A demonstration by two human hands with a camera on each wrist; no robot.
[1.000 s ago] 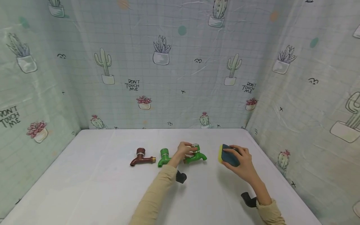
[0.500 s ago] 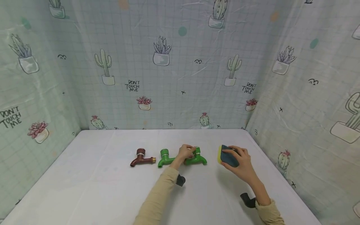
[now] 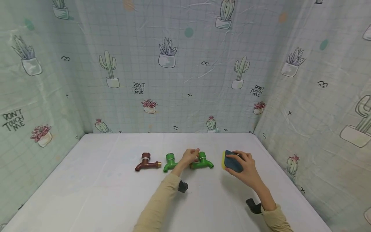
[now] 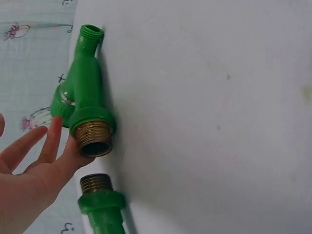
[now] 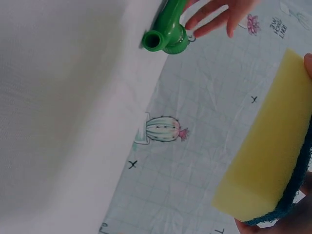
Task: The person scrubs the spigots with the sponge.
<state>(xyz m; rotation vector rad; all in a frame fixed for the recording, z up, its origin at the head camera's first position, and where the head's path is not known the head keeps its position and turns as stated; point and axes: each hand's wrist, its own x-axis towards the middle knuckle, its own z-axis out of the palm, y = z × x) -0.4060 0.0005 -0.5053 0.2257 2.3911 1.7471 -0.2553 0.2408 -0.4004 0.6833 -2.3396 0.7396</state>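
Observation:
The rightmost green faucet (image 3: 203, 163) lies on the white table with its capped knob up and its spout to the right. Right at its knob and threaded end is my left hand (image 3: 188, 157). In the left wrist view the fingers (image 4: 50, 144) are loosely extended beside the brass thread, not wrapped round it. My right hand (image 3: 246, 167) grips a yellow sponge (image 5: 265, 151) with a dark scouring side, raised to the right of that faucet. A second green faucet (image 3: 170, 164) lies to the left, partly hidden by my left hand and forearm.
A brown faucet (image 3: 146, 165) with a brass end lies farther left in the same row. The white table (image 3: 95, 193) meets a cactus-print curtain (image 3: 130, 112) at the back and sides. A black curved piece (image 3: 253, 206) shows at each wrist.
My left fingers have come off the knob of the right green faucet and drawn slightly left, and that faucet's knob sits a little lower. The right hand with the sponge has shifted slightly left.

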